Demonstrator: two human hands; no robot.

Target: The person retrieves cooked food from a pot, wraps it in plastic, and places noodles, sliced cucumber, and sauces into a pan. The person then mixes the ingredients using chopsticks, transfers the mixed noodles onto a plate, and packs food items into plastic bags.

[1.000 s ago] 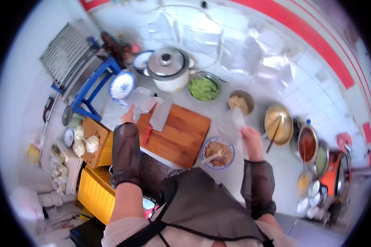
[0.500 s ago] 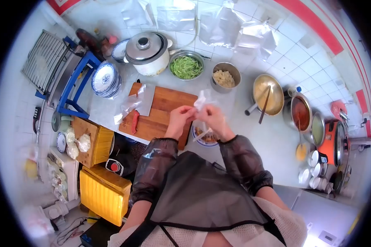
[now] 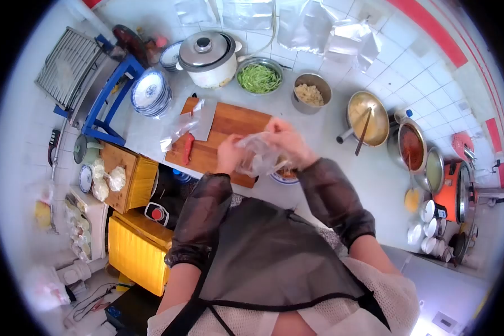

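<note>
A clear plastic bag (image 3: 257,155) is stretched between my two hands, above the near right edge of the wooden cutting board (image 3: 241,120). My left hand (image 3: 228,152) grips its left side with closed fingers. On the other side my right hand (image 3: 288,144) holds the bag, fingers bent and slightly blurred. A blue-rimmed bowl (image 3: 286,178) of brownish food stands just below, partly hidden by the bag and right hand. On the board's left side lie a cleaver with a red handle (image 3: 189,149) and another piece of clear plastic (image 3: 176,131), which covers some of the blade.
Along the back stand a lidded white pot (image 3: 210,70), a bowl of shredded greens (image 3: 259,78) and a pot of pale food (image 3: 311,93). To the right are a pan (image 3: 368,119) and a pot of red sauce (image 3: 412,147). Stacked plates (image 3: 150,93) stand left.
The plastic, bunched between my fingertips before, is now spread open as a bag. My hands have moved apart, the left one leftward and down. The camera view has shifted slightly.
</note>
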